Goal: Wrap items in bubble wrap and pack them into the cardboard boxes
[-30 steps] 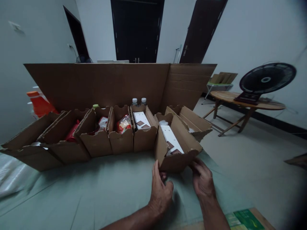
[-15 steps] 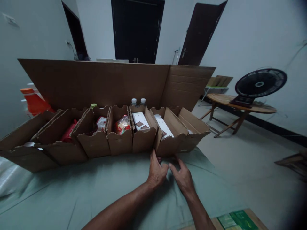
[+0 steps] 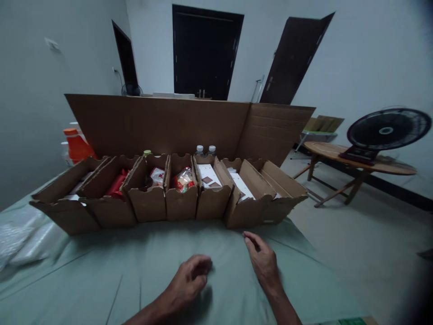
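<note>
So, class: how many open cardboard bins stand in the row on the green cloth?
7, side by side from the leftmost bin to the rightmost bin, in front of the cardboard sheet. Nothing suggests more are hidden.

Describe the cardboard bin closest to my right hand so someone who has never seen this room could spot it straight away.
On the green cloth, a row of open cardboard bins stands before a tall cardboard sheet. Count from the row's right end: it is the second cardboard bin, just beyond the right hand. Unlike its straight neighbours it sits slightly skewed, holding a long white card.
</note>
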The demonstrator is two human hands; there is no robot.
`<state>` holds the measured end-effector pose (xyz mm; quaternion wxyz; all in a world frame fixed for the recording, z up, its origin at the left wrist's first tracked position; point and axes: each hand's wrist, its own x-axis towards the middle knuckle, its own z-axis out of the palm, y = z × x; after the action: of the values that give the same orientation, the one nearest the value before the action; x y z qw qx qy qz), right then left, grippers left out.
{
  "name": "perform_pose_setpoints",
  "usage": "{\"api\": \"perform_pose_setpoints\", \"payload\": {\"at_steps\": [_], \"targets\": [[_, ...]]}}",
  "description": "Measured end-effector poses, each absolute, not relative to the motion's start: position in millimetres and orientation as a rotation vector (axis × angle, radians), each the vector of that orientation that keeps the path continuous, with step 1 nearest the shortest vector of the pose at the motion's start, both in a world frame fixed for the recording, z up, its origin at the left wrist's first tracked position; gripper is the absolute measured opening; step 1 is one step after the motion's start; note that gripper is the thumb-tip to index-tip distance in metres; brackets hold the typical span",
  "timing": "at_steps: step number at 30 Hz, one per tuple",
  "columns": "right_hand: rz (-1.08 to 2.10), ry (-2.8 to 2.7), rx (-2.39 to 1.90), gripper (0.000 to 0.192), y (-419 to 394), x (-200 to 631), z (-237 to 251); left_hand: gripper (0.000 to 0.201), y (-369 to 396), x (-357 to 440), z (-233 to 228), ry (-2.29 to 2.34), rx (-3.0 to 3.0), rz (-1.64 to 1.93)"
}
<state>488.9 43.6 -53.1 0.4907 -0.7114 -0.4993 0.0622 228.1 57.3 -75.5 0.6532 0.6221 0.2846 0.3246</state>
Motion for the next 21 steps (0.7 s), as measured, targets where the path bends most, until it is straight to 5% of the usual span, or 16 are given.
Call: {"api": "perform_pose_setpoints", "payload": {"at_steps": [10,21], "targets": [[0.103,-1.484,-1.724,0.026,88.2,448.5,27.0,0.038,10.6,156.3,-118.4,0.496,1.736,0.886],[0.12,-1.603,-1.858,0.029,97.1,454.9,24.5,0.044,6.1,165.5,-116.4,0.437,1.825,1.086]]}}
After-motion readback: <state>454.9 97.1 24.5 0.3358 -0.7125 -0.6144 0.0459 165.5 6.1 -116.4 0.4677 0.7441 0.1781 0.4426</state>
